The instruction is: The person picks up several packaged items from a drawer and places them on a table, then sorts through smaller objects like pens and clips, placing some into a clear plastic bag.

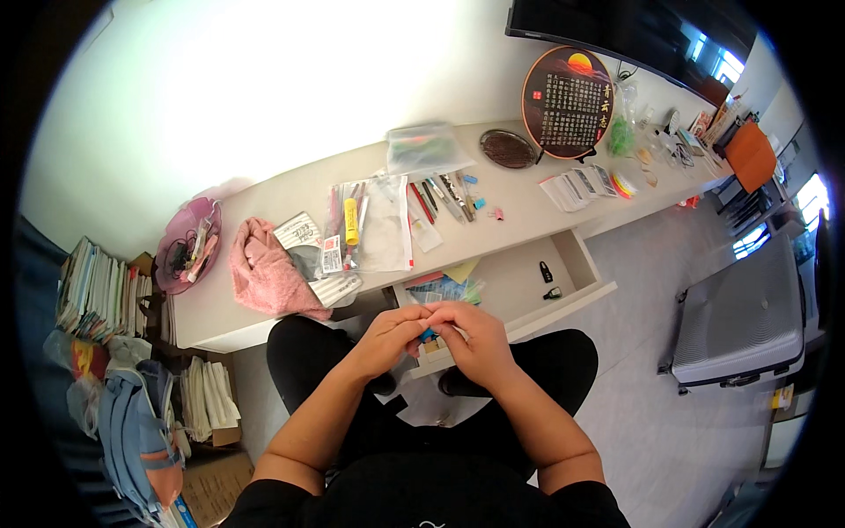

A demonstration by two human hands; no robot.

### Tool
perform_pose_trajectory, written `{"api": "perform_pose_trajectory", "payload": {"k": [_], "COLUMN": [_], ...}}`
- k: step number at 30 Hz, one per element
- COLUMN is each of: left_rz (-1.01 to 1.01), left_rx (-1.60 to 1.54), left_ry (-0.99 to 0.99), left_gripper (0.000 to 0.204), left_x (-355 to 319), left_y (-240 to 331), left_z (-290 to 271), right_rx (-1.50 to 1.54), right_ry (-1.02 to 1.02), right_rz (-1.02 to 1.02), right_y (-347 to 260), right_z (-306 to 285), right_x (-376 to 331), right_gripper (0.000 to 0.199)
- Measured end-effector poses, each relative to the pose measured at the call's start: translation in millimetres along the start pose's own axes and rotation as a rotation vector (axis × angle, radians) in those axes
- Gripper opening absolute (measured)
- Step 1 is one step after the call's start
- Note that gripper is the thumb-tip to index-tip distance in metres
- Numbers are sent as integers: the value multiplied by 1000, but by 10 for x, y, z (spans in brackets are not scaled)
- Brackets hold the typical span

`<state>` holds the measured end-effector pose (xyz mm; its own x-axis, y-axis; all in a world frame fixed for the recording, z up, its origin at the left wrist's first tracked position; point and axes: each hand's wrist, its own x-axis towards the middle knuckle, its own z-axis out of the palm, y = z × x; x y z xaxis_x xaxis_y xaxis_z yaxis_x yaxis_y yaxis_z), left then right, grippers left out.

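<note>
My left hand and my right hand meet above the open drawer, their fingers pinched together. Between the fingertips shows a small blue thing; most of it is covered, and its kind cannot be made out. In the drawer, just beyond my hands, lie papers and plastic packets. Two dark keys or fobs, one above the other, rest on its right part. On the desk, pens lie in a row beside small blue clips and a pink clip.
A pink towel and a purple bowl are on the desk's left. A clear zip bag with a yellow tube lies mid-desk. A round plaque stands behind. A grey suitcase is on the floor at right.
</note>
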<state>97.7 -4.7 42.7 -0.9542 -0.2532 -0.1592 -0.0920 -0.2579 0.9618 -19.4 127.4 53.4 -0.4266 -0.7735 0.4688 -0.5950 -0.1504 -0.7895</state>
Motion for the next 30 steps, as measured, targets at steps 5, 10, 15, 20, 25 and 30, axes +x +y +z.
{"api": "perform_pose_trajectory", "payload": {"k": [5,10,15,20,25,30], "left_rz": [21,157,310,76,274,495], "left_rx": [-133,78,335,47,278,470], "left_ry": [156,371,343,165,192,279], "left_gripper": [24,25,27,24,25,27], "left_x": [8,99,99,68,55,49], "left_y": [-88,-181,-167,-87,-119,-109], "left_z": [153,138,49,-38,-16,49], "right_rx": [255,626,923,887,1016,1075], "right_ry": [158,225,268,170,140,125], "right_rz": [337,673,845,899,983,1018], "right_y": [85,199,164,187,215,175], "right_z": [142,203,160,109,107,79], "right_x": [-93,-68,20,-1,10,63], "right_gripper": [10,11,14,16,15,13]}}
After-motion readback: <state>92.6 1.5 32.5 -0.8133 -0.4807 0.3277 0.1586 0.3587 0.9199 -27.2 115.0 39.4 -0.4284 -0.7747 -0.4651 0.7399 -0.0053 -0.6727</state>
